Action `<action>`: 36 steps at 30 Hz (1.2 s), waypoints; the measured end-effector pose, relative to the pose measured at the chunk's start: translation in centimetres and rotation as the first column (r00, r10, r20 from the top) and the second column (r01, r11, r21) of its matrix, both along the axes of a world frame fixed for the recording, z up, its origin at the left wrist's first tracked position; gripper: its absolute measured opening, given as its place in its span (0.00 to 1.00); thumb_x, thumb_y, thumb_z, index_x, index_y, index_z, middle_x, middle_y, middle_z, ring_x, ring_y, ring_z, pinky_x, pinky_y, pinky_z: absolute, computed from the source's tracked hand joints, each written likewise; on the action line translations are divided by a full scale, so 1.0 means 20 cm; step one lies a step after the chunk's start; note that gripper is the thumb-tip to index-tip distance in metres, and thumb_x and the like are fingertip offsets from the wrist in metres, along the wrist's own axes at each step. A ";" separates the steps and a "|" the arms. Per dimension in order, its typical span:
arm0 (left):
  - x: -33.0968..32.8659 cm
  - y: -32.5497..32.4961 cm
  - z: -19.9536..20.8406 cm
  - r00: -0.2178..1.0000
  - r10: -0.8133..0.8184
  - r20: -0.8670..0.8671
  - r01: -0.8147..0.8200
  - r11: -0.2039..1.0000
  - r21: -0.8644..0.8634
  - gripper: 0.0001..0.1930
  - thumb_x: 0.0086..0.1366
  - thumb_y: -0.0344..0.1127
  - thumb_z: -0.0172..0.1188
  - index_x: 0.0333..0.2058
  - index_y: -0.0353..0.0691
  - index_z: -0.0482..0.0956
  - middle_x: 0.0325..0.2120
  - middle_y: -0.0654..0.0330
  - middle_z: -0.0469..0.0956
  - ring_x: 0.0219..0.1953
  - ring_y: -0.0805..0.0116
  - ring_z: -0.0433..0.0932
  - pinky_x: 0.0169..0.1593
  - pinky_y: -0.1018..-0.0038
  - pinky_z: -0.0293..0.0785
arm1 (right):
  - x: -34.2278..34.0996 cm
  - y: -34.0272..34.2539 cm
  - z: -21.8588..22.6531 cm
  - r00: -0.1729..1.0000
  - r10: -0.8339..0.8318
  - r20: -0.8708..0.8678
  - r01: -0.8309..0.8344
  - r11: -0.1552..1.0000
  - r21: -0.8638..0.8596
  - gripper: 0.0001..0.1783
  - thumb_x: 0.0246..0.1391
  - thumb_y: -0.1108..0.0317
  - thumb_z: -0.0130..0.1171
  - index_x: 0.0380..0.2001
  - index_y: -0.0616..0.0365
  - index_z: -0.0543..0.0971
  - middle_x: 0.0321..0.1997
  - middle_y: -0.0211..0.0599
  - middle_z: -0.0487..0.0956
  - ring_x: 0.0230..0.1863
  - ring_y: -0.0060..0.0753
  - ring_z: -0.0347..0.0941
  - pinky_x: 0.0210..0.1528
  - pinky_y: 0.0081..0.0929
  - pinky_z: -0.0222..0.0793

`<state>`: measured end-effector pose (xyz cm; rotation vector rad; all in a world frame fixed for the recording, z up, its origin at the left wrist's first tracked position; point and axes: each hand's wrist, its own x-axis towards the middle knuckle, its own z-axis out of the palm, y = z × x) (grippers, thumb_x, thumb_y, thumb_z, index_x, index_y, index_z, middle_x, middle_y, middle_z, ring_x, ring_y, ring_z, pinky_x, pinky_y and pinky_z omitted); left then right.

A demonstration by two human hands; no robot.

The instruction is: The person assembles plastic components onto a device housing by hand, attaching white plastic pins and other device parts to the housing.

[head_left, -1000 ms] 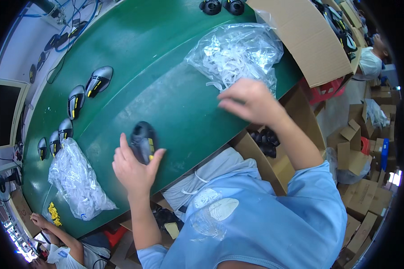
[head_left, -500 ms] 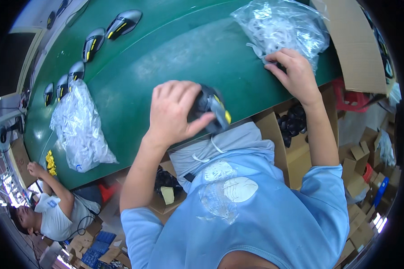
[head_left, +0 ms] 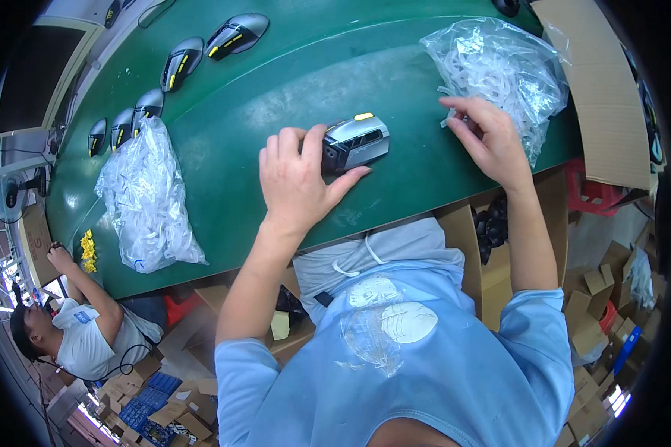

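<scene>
My left hand (head_left: 297,179) grips the left end of a black and silver computer mouse (head_left: 361,141) with a yellow button on top. The mouse rests on its side on the green table, my fingers behind it and my thumb along its near side. To the right, my right hand (head_left: 492,141) pinches a small translucent white piece (head_left: 448,118) between thumb and fingers. That hand is at the near left edge of a clear plastic bag (head_left: 499,71) filled with similar whitish pieces.
Several like mice (head_left: 182,63) stand in a row at the far left of the green table (head_left: 276,89). A second clear bag (head_left: 147,201) lies at left, near yellow parts (head_left: 89,252) by a co-worker's hand (head_left: 60,258). Cardboard boxes (head_left: 492,283) sit below the table's edge.
My left hand has brought the mouse from a tilted position near the table's edge onto the tabletop. My right fingers have drawn slightly away from the bag. The view has shifted a little.
</scene>
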<state>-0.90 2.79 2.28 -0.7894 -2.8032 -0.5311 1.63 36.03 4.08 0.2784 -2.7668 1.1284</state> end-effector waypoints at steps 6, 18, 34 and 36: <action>0.08 0.00 0.15 0.977 0.133 0.164 -0.124 0.990 -0.066 0.46 0.50 0.73 0.79 0.51 0.34 0.83 0.46 0.52 0.81 0.43 0.50 0.80 0.46 0.56 0.73 | 0.02 0.00 -0.03 0.994 -0.111 -0.015 0.109 0.990 -0.093 0.10 0.64 0.73 0.72 0.48 0.60 0.90 0.38 0.37 0.88 0.32 0.25 0.80 0.37 0.23 0.75; -0.15 0.15 0.01 0.945 -0.326 -0.021 0.326 0.934 0.146 0.46 0.57 0.59 0.80 0.68 0.38 0.76 0.60 0.45 0.76 0.56 0.44 0.75 0.61 0.54 0.75 | 0.12 -0.21 -0.06 0.985 -0.091 0.146 0.168 0.695 -0.699 0.10 0.70 0.76 0.68 0.51 0.66 0.86 0.46 0.36 0.90 0.44 0.18 0.84 0.45 0.17 0.80; 0.12 -0.01 -0.09 0.995 -0.096 -0.001 0.094 0.970 0.223 0.43 0.58 0.45 0.80 0.71 0.42 0.76 0.55 0.51 0.77 0.53 0.51 0.73 0.59 0.57 0.67 | 0.11 -0.60 -0.09 0.998 -0.059 -0.017 0.050 0.939 -0.340 0.07 0.59 0.74 0.75 0.41 0.58 0.91 0.34 0.36 0.88 0.25 0.27 0.75 0.28 0.26 0.69; 0.12 -0.01 -0.09 0.995 -0.097 -0.037 0.102 0.976 0.193 0.40 0.58 0.46 0.80 0.69 0.44 0.78 0.54 0.52 0.77 0.53 0.52 0.73 0.58 0.57 0.67 | 0.12 -0.60 -0.08 0.991 0.016 -0.130 -0.050 0.965 -0.256 0.06 0.58 0.74 0.74 0.40 0.58 0.90 0.34 0.38 0.87 0.29 0.37 0.80 0.32 0.31 0.75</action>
